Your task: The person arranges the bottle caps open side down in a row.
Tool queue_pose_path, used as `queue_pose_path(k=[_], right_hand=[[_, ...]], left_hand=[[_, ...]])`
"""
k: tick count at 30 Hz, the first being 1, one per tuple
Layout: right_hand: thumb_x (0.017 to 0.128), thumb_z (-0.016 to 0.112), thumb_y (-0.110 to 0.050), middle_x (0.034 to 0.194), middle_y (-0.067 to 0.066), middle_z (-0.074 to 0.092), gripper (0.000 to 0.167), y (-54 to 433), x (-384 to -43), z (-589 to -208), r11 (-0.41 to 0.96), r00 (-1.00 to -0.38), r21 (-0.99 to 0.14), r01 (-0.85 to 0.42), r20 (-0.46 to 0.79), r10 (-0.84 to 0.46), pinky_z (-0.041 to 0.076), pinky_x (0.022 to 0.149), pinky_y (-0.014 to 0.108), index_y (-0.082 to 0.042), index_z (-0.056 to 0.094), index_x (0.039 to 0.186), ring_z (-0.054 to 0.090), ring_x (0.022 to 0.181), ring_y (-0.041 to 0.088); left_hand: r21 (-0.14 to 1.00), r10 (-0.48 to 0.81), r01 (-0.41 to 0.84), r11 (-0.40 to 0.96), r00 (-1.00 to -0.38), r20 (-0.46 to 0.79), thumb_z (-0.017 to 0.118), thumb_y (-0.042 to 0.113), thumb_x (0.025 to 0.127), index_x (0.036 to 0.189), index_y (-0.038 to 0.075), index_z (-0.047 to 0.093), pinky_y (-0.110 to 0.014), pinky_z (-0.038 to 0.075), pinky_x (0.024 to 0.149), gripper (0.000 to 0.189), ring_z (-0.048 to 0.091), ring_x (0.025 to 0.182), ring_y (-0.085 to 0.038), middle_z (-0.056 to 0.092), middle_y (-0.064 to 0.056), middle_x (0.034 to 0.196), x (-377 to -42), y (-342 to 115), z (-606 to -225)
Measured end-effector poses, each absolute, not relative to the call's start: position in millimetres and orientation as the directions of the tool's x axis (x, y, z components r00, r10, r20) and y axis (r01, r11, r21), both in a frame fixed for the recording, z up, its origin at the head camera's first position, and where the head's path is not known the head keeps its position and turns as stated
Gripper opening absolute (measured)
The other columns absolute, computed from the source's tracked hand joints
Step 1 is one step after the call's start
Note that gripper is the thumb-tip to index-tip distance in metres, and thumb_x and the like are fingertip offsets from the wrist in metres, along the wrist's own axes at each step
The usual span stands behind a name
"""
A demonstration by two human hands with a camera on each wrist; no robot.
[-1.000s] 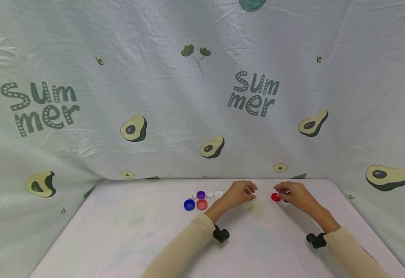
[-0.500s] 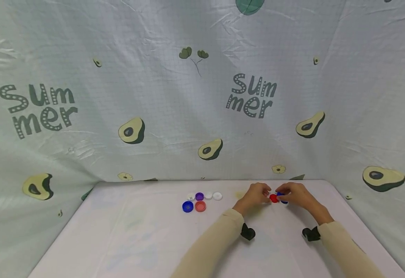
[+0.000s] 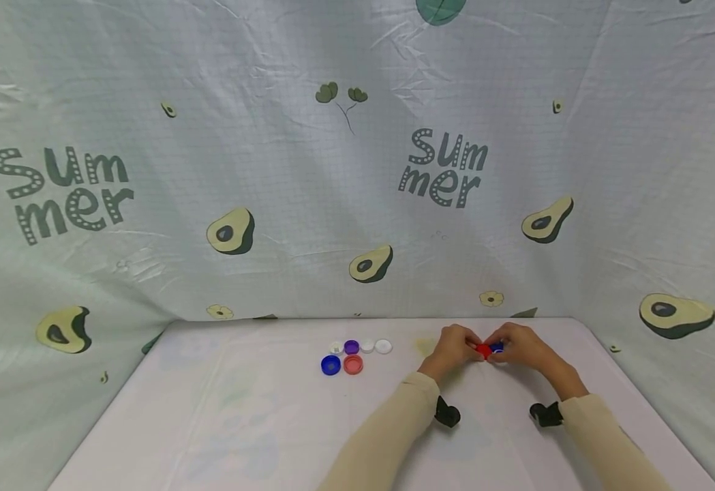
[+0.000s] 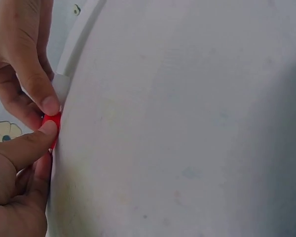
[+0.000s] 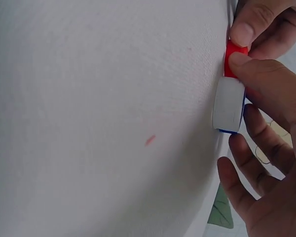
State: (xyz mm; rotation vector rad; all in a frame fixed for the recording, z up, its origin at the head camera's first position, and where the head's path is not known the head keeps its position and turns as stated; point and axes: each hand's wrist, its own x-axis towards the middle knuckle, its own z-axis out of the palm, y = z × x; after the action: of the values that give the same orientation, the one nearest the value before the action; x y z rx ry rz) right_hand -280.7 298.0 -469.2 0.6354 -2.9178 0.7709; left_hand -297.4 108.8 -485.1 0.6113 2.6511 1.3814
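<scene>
On the right side of the table, both hands meet at a small red bottle cap [image 3: 484,351]. My left hand [image 3: 454,346] pinches one side of it between thumb and fingers. From the other side, my right hand [image 3: 519,344] pinches the same red cap, its thumb pressed on the cap in the right wrist view. Right beside the red cap is a white piece [image 5: 228,103] with a blue edge, near the right hand's spread fingers; the blue [image 3: 497,347] also shows under that hand in the head view. Fingers cover much of the red cap.
Farther left lies a group of caps: a blue cap [image 3: 330,365], a salmon-red cap [image 3: 353,364], a purple cap [image 3: 351,347] and several white ones, including a white cap [image 3: 384,346]. A printed curtain [image 3: 296,204] hangs behind the table [image 3: 240,423].
My left hand has moved right, away from the cap group, and now grips the red cap. My right hand has shifted its fingers from the blue piece onto the red cap.
</scene>
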Motion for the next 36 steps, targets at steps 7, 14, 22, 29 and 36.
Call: queue_pose_path(k=[7,14,22,29,36], right_hand=[[0.078,0.087,-0.011,0.096,0.008,0.068,0.021,295,-279,-470,0.797,-0.923,-0.468,-0.381,0.150,-0.353,0.054,0.079,0.039,-0.004,0.079,0.096,0.061,0.089,0.025],[0.082,0.084,-0.013,0.095,0.001,0.074,0.020,295,-283,-471,0.771,-0.906,-0.477,-0.422,0.215,-0.364,0.054,0.080,0.041,-0.007,0.078,0.099,0.062,0.087,0.022],[0.088,0.079,-0.013,0.095,0.004,0.073,0.021,284,-275,-466,0.739,-0.941,-0.585,-0.334,0.158,-0.300,0.055,0.061,0.026,-0.006,0.075,0.107,0.060,0.079,0.018],[0.087,0.080,-0.015,0.101,0.009,0.075,0.024,272,-270,-466,0.719,-0.909,-0.557,-0.415,0.275,-0.312,0.060,0.079,0.040,-0.002,0.076,0.107,0.069,0.089,0.024],[0.088,0.078,-0.012,0.098,0.005,0.076,0.023,255,-265,-463,0.647,-0.904,-0.634,-0.424,0.252,-0.345,0.059,0.076,0.028,-0.002,0.075,0.108,0.071,0.086,0.016]], left_hand=[[0.808,0.392,0.331,0.488,-0.910,0.136,0.088,0.004,0.078,0.092,0.001,0.079,-0.011,0.048,0.065,0.017,0.057,0.066,-0.001,0.074,-0.002,0.078,-297,106,-486],[0.809,0.445,0.399,0.431,-0.874,0.195,0.083,0.006,0.083,0.098,0.002,0.078,-0.012,0.050,0.073,0.016,0.065,0.076,-0.005,0.075,-0.002,0.086,-303,95,-488],[0.828,0.436,0.370,0.421,-0.883,0.173,0.076,0.004,0.089,0.104,0.004,0.076,-0.014,0.051,0.078,0.014,0.063,0.081,-0.006,0.075,-0.002,0.095,-295,83,-478],[0.832,0.431,0.371,0.412,-0.884,0.181,0.077,0.008,0.089,0.107,0.005,0.075,-0.014,0.052,0.074,0.018,0.059,0.078,-0.003,0.071,0.003,0.093,-291,67,-472],[0.792,0.486,0.428,0.435,-0.852,0.194,0.079,0.012,0.089,0.107,0.004,0.076,-0.014,0.051,0.073,0.020,0.059,0.078,-0.003,0.072,0.001,0.092,-287,42,-464]])
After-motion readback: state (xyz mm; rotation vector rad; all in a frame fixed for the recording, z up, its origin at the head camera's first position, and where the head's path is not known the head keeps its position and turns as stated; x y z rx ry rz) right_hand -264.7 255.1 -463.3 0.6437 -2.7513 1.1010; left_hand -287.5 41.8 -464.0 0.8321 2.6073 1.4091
